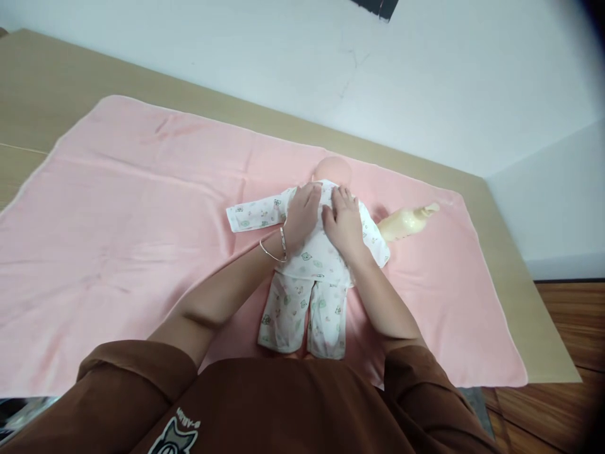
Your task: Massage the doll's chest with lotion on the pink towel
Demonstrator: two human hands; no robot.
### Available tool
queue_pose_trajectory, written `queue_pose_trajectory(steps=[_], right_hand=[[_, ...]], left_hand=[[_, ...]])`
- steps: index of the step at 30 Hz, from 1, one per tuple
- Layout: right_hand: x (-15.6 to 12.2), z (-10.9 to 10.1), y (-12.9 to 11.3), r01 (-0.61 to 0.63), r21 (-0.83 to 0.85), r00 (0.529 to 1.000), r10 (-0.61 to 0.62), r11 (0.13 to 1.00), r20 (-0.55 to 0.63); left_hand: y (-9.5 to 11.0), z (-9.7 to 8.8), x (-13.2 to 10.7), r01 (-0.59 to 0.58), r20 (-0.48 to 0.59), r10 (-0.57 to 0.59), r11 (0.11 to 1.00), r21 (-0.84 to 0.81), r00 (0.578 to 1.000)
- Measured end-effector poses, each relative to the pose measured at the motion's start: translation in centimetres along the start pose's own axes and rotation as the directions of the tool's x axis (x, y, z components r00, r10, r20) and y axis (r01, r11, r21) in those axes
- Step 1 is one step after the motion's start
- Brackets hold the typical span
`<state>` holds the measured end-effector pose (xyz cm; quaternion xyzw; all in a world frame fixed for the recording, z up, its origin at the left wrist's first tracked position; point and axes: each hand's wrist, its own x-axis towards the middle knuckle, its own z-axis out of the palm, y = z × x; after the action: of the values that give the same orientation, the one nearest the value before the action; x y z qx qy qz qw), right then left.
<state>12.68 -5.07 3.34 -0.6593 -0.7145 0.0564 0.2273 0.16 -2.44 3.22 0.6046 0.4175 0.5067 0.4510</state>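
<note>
A baby doll lies stretched out, its bald head (333, 168) away from me; no face shows. It wears a white printed top (312, 260) and matching pants (284, 315). My left hand (302, 215) rests on the top near one shoulder, fingers stretched out, with a silver bracelet at the wrist. On the other side of the upper body, my right hand (345, 222) lies with its fingers spread. One sleeve (255, 214) sticks out to the left. Beside the other sleeve, a pale yellow pump bottle (401, 224) lies tilted to the right.
A pink blanket (142, 208) with wrinkles is spread under the doll and bottle, over a wooden table (57, 75). A white wall (265, 57) runs along the table's far side. Wood-patterned floor (567, 328) shows past the right edge.
</note>
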Motion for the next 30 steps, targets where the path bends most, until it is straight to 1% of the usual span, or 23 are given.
queue_pose_trajectory(steps=[2,3,5,7,10,13,16,18,19,21,23,27,30], right_hand=[[-0.5,0.4,-0.4,0.032,-0.039,0.999,-0.03,0.999,0.035],[-1.0,0.6,-0.4,0.059,-0.052,0.997,-0.056,0.997,0.048],[-2.1,0.7,0.0,0.11,-0.05,0.992,-0.107,0.993,0.062],[-3.1,0.6,0.7,0.129,-0.011,0.99,-0.128,0.992,0.062],[-3.2,0.2,2.0,0.087,0.055,0.995,-0.09,0.995,0.041],[-1.6,-0.2,2.2,0.006,0.062,1.0,-0.008,0.998,0.024],[0.1,-0.2,0.6,-0.081,-0.022,0.997,0.082,0.996,0.016],[0.5,0.1,-0.9,-0.105,-0.119,0.994,0.105,0.987,-0.01],[0.5,0.3,-1.6,-0.092,-0.163,0.996,0.09,0.982,-0.017],[-0.1,0.7,-2.5,-0.02,-0.212,1.0,0.022,0.977,0.008],[-1.2,0.9,-2.7,0.053,-0.213,0.998,-0.044,0.976,0.049],[-3.3,0.7,-1.1,0.126,-0.147,0.99,-0.116,0.981,0.077],[-3.5,0.3,0.4,0.094,-0.08,0.994,-0.09,0.992,0.056]], left_hand=[[-0.2,0.3,-0.4,-0.044,0.02,0.043,0.998,0.037,0.999],[-0.2,0.4,-0.5,-0.055,0.014,0.054,0.997,0.046,0.998],[-0.3,0.7,-0.7,-0.05,-0.028,0.051,0.998,0.041,0.998],[-0.2,0.8,-0.9,-0.035,-0.07,0.036,0.999,0.013,0.997],[-0.1,0.6,-1.2,-0.013,-0.066,0.011,0.999,-0.033,0.998],[-0.4,0.5,-1.3,-0.014,-0.049,0.013,1.0,-0.016,0.999],[-1.2,0.6,-0.7,-0.065,-0.072,0.07,0.995,0.077,0.995],[-2.0,0.6,-0.2,-0.105,-0.083,0.119,0.983,0.152,0.989],[-2.3,0.6,0.0,-0.122,-0.079,0.138,0.975,0.183,0.987],[-2.9,0.5,0.4,-0.138,-0.069,0.157,0.965,0.225,0.985],[-3.2,0.5,0.5,-0.134,-0.062,0.154,0.961,0.243,0.986],[-3.3,0.6,0.5,-0.118,-0.079,0.145,0.954,0.275,0.986],[-3.3,0.7,0.4,-0.12,-0.085,0.151,0.948,0.294,0.985]])
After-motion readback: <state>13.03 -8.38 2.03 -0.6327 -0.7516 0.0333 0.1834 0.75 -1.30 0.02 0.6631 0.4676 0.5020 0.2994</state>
